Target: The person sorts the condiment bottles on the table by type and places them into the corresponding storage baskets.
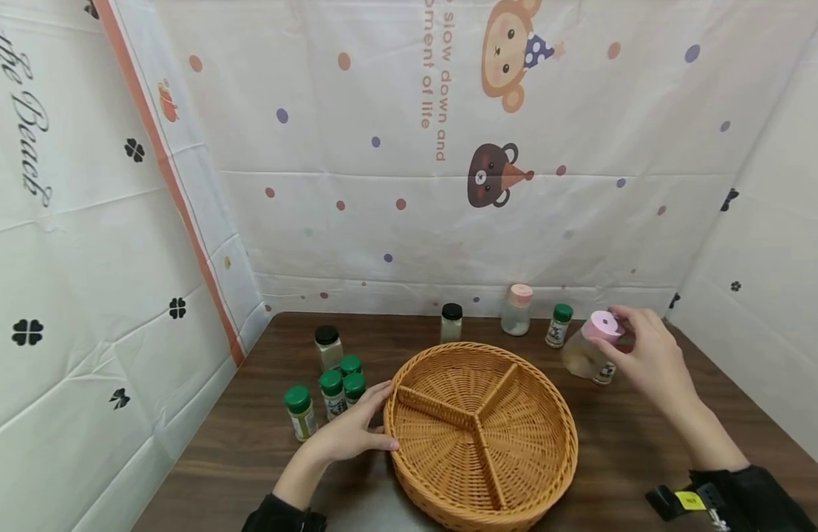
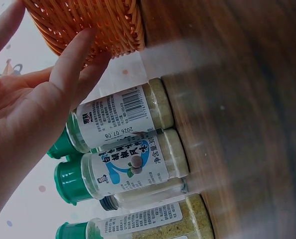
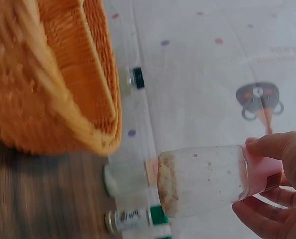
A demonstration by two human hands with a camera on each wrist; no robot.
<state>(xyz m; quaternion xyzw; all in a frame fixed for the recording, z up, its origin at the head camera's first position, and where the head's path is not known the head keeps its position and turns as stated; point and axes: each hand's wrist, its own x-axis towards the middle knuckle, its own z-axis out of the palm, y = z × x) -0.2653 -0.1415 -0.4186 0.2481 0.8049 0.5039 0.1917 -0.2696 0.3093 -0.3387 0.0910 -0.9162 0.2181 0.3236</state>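
Note:
My right hand (image 1: 648,355) pinches the pink lid of a clear jar (image 3: 203,179) between thumb and fingers. The jar hangs tilted, with brownish residue at its base, right of a round wicker basket (image 1: 475,421). My left hand (image 1: 352,432) touches the basket's left rim and outer side with fairly straight fingers (image 2: 71,62). Three wicker dividers split the basket's inside, and its compartments are bare. Just left of that hand stand several green-capped spice bottles (image 2: 133,164) and a black-capped bottle (image 1: 329,347).
Along the back of the wooden table (image 1: 655,436) stand another black-capped bottle (image 1: 451,323), a pink-lidded jar (image 1: 516,310) and a green-capped bottle (image 1: 559,326). A further small bottle (image 1: 605,374) is partly hidden behind the held jar. Printed cloth walls (image 1: 382,244) enclose the table's back and sides.

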